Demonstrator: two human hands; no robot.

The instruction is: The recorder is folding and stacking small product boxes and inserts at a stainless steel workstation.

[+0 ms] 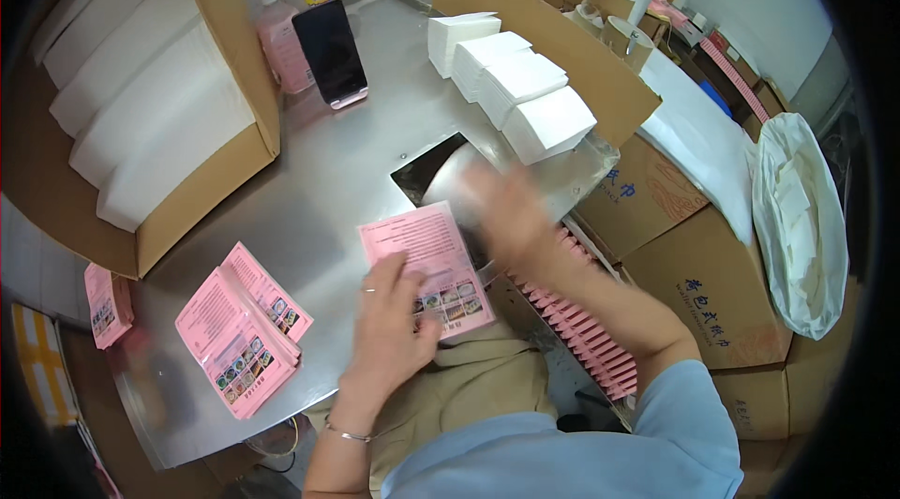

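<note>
Near the front edge of the metal table, my left hand (pixel 396 316) lies on a pink printed packet (pixel 433 241) in a clear sleeve. Its fingers are spread over the packet's face, and the thumb also rests on top. My right hand (pixel 506 213) is smeared by motion beyond the packet, above a cutout (pixel 427 173) in the tabletop. Beside it, a blurred white rounded thing (pixel 453 182) shows in the cutout; whether I touch it I cannot tell. To the left, more pink packets (pixel 234 340) lie in two overlapping piles.
White folded tissues (pixel 525 91) stand in stacks at the back right. An open carton (pixel 211 59) of tissues is at the left; a phone (pixel 330 54) leans on a stand behind. A row of pink packets (pixel 581 321) fills a box below right. Large cartons (pixel 703 283) stand farther right.
</note>
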